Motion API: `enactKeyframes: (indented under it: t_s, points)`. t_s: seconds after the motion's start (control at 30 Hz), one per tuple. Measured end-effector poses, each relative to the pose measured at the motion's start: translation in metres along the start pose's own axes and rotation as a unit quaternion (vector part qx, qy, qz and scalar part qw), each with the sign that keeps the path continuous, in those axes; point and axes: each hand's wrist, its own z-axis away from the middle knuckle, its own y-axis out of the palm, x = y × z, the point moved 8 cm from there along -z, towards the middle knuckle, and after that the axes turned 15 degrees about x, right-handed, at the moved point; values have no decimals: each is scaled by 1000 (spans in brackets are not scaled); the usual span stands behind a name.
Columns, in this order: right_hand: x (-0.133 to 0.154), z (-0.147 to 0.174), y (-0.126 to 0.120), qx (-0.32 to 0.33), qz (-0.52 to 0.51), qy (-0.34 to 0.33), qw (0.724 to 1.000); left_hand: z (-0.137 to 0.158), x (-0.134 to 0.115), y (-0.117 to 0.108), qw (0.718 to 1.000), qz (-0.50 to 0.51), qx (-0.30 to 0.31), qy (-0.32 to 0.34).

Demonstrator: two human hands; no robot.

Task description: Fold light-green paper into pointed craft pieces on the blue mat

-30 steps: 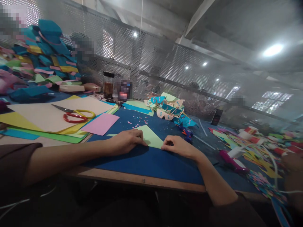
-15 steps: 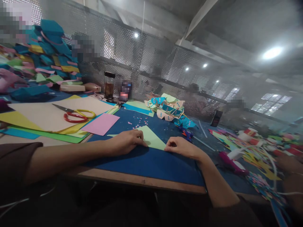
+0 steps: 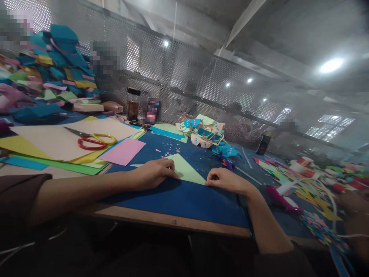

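Observation:
A light green sheet of paper (image 3: 188, 169), with a triangular outline, lies on the blue mat (image 3: 184, 202) near the table's front edge. My left hand (image 3: 155, 173) is closed at the paper's near edge, its fingertips pressing there and covering part of the sheet. At the sheet's right corner, my right hand (image 3: 223, 179) has thumb and fingers closed on the tip. The paper's left point pokes out beyond my left hand.
Scissors (image 3: 92, 142) lie on stacked coloured paper (image 3: 57, 140), left, beside a pink sheet (image 3: 123, 151). Dotted paper pieces (image 3: 203, 132) are heaped behind the mat. A purple glue gun (image 3: 284, 200) and cord are right. A glass jar (image 3: 133, 105) stands at the back.
My right hand has shifted slightly right, and more of the paper's right corner shows. My left hand stays in place on the near edge.

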Motion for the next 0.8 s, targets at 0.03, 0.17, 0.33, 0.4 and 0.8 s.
enactKeyframes:
  t_s: [0.03, 0.17, 0.33, 0.4, 0.8]
  points:
    - [-1, 0, 0, 0, 1, 2, 1000, 0, 0, 0, 1000, 0, 0, 0]
    - [-1, 2, -2, -1, 4, 1, 1000, -1, -1, 0, 1000, 0, 6, -3]
    - [-3, 4, -1, 11, 2, 12, 1000, 0, 0, 1, 1000, -3, 15, -11]
    - [-4, 4, -1, 14, 1, 17, 1000, 0, 1, 1, 1000, -3, 16, -13]
    - [-6, 14, -6, 19, 17, 38, 999, 1, 0, 1, 1000, 5, 4, 4]
